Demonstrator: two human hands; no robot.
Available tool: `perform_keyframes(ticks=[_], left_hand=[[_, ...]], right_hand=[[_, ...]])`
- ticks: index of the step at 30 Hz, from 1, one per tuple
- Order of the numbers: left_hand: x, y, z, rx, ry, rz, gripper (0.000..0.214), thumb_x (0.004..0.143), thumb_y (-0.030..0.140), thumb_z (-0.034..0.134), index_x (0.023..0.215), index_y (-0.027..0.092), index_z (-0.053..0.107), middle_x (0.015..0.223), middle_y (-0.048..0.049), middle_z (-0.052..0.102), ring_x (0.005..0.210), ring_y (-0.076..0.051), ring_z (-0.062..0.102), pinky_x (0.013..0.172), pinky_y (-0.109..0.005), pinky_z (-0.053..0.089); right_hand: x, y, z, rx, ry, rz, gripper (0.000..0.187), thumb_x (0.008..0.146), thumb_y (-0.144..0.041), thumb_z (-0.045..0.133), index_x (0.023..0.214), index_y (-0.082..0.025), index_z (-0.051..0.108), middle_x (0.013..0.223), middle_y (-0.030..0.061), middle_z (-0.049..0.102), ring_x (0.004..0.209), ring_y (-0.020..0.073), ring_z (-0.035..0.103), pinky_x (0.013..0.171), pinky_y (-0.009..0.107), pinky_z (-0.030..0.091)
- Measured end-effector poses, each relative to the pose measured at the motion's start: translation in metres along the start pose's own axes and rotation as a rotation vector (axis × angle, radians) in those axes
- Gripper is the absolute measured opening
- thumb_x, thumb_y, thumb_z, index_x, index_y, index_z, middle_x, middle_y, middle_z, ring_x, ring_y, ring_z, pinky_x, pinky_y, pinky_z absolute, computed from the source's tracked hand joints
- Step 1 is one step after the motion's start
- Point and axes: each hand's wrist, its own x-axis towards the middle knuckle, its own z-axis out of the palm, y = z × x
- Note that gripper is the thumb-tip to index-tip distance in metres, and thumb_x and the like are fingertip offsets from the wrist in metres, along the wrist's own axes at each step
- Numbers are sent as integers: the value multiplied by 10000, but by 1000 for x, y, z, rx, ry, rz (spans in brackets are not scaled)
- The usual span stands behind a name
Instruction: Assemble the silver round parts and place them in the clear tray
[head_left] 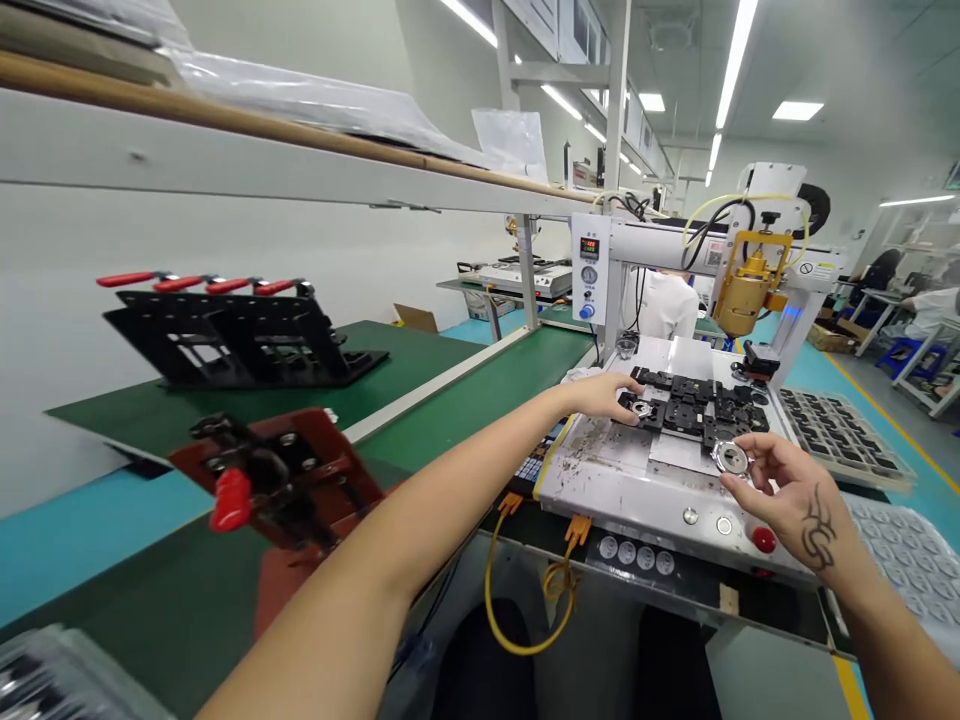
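My right hand (787, 495) pinches a round silver watch case (730, 458) between thumb and fingers, just in front of the black fixture blocks (684, 412). Farther left, my left hand (602, 396) has its thumb and index finger at both sides of a second round metal watch case (642, 408), which sits at the left end of the fixture. The fixture rests on the white machine bed (600, 470). Above its far right part hangs a gold-coloured dispensing head (742, 300).
A tray of black parts (840, 430) and a clear plastic tray (911, 550) lie to the right. A red stop button (763, 540) is on the machine's front. Yellow cables (491, 590) hang below. Leftward stand a red clamp fixture (289, 470) and a black clamp rack (240, 335).
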Motion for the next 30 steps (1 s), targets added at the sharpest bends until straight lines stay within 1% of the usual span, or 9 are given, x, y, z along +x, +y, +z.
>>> perform_keyframes(ticks=[3,6,10,12,17,21,26,28,30], left_hand=[[11,-6,-1,8,-79,13,486,776,442,832,1204,217,782,1425,-86,727,1335,-322,650,1093,-354,497],[19,-8,-1,19,-111,15,480,740,448,837,1159,217,792,1346,-78,753,1268,-315,670,1028,-339,507],[25,-4,-2,19,-104,19,469,670,397,853,1093,203,793,1198,-80,787,1106,-316,713,929,-355,530],[21,-2,-4,0,-51,36,467,677,396,843,1090,188,779,1186,-92,781,1096,-316,711,949,-374,529],[-11,2,-17,-98,189,99,493,823,466,743,1226,188,690,1393,-118,693,1310,-298,628,1132,-425,461],[-46,4,-24,-224,306,185,429,840,452,768,1180,208,675,1372,-119,698,1283,-287,642,1123,-460,481],[-85,5,-18,-340,403,246,356,842,395,803,1128,231,670,1368,-120,688,1282,-285,643,1108,-496,505],[-100,6,-12,-371,429,250,340,852,372,803,1131,238,664,1382,-118,679,1280,-280,645,1111,-504,507],[-117,7,-5,-384,453,249,326,863,351,802,1139,244,665,1397,-114,668,1282,-275,643,1124,-507,503]], right_hand=[[-2,1,-11,-43,-10,9,483,886,-626,789,1115,-206,723,713,-6,582,647,196,569,613,331,483],[10,8,-12,-67,-41,12,464,881,-598,799,1113,-203,721,708,-13,589,649,191,576,621,325,486],[47,18,12,-42,-89,-18,470,854,-579,803,1102,-191,711,731,-17,597,644,174,551,612,310,470],[69,21,31,-65,-115,-49,466,837,-579,790,1068,-184,702,774,-3,618,665,174,548,624,309,463],[125,28,74,-187,-265,-112,373,789,-480,809,994,-185,708,892,24,669,808,199,589,729,308,464],[156,31,95,-244,-393,-100,357,740,-469,859,920,-180,752,853,13,679,772,195,586,696,299,436],[168,31,104,-324,-523,-88,351,767,-516,862,869,-186,803,724,-4,666,701,198,593,647,300,424],[167,30,104,-352,-536,-101,345,803,-519,853,904,-190,822,767,13,700,733,213,626,673,307,450],[163,29,104,-377,-531,-132,309,884,-495,804,970,-200,840,878,46,746,820,232,668,742,318,485]])
